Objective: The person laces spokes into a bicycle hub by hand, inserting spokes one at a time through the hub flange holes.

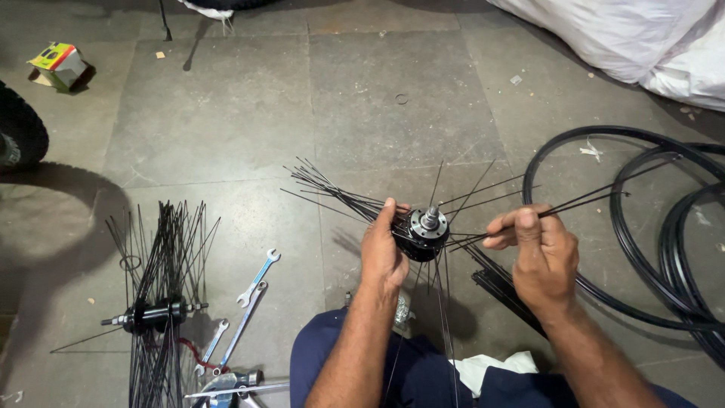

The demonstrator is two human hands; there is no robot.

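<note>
Hub (424,230): black, with a silver axle end pointing up toward the camera, so its long axis ran roughly vertical. It sat above the stone floor (393,113), just ahead of the person's knees.

Spokes on the hub (332,193): thin and black, fanning outward, one bundle to the upper left, others to the right and down.

Left hand (381,249): fingers curled around the hub's left side, gripping it together with the base of the left bundle.

Right hand (536,249): to the right of the hub, thumb and fingers pinched on a single spoke (596,195), whose long axis ran from the hub up and to the right.

Rims (642,249): black hoops lying flat on the floor, right of the hub.

Loose spoke bundle (502,291): on the floor, below and right of the hub.

Second hub with spokes (155,313): far left of the first hub, axle lying sideways, spokes standing up.

Wrenches (253,291): between the two hubs, lying on the floor.

White cloth (491,370): below the hub, beside the person's leg.

White sacks (642,38): far upper right.

Small carton (59,64): far upper left.
</note>
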